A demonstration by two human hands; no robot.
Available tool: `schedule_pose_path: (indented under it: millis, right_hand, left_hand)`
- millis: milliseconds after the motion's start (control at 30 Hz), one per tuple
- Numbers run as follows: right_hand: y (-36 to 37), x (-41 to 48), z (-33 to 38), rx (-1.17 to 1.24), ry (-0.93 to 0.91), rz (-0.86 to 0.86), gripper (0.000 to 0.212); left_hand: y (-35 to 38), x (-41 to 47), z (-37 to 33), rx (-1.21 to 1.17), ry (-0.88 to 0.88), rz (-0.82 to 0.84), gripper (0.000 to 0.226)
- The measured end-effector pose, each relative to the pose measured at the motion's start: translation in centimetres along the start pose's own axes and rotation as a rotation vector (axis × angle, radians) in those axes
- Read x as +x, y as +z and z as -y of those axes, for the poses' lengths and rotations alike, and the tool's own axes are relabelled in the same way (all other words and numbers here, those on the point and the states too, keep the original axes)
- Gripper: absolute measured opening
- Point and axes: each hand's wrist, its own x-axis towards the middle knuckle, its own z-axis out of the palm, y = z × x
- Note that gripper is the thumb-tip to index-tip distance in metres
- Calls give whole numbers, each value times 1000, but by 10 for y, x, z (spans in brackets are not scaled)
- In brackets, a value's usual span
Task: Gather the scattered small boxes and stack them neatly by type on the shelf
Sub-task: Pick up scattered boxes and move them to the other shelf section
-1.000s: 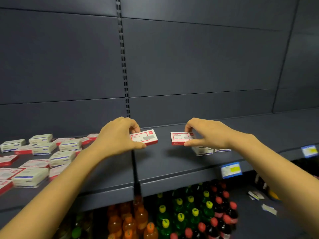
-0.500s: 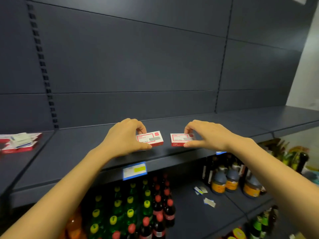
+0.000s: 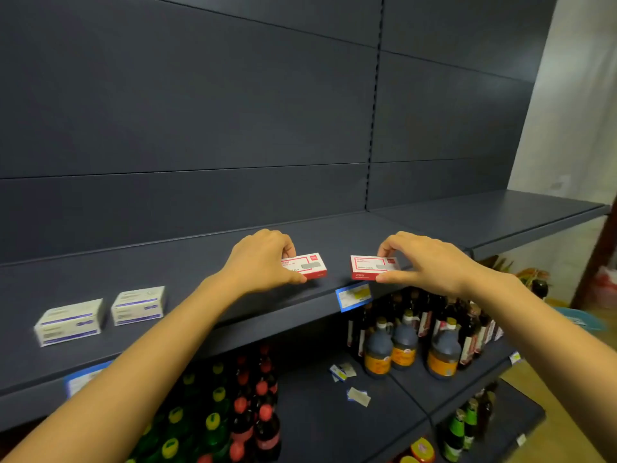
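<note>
The left hand (image 3: pixel 263 262) pinches a red box (image 3: pixel 309 266). The right hand (image 3: pixel 424 264) pinches a second red box (image 3: pixel 370 267). Both are near the front edge of the shelf (image 3: pixel 200 279), not stacked yet. Two white boxes (image 3: pixel 68 322) sit side by side toward its left end. I think most of the job is left.

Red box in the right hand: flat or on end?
Flat: red box has its broad label face up; right hand pinches its edges.

Dark jugs (image 3: pixel 404 342), orange labels. Blue price tag (image 3: pixel 354 295) above jugs. Soda bottles (image 3: pixel 240 412), red and yellow caps, left of jugs. Paper slips (image 3: pixel 357 396) below-left of jugs.
</note>
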Motion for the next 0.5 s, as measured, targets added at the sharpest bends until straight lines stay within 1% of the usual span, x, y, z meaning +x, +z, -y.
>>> schedule_pose_path:
  millis: [100,267,333,500]
  right_hand:
    - [4,13,-26,-23,-5,7,43]
    - [11,41,-54,-139,-97,29,42]
    - [16,52,-62,-116,-125,22,41]
    - [31,79,-73,-52,-189,39,41]
  left_hand:
    - [13,26,-9,18,-13,25,43]
    - [34,54,-21,98,-29,72,43]
    - [40,62,-22,111,-43,103,42]
    - [53,67,-20,31,-119,170,42]
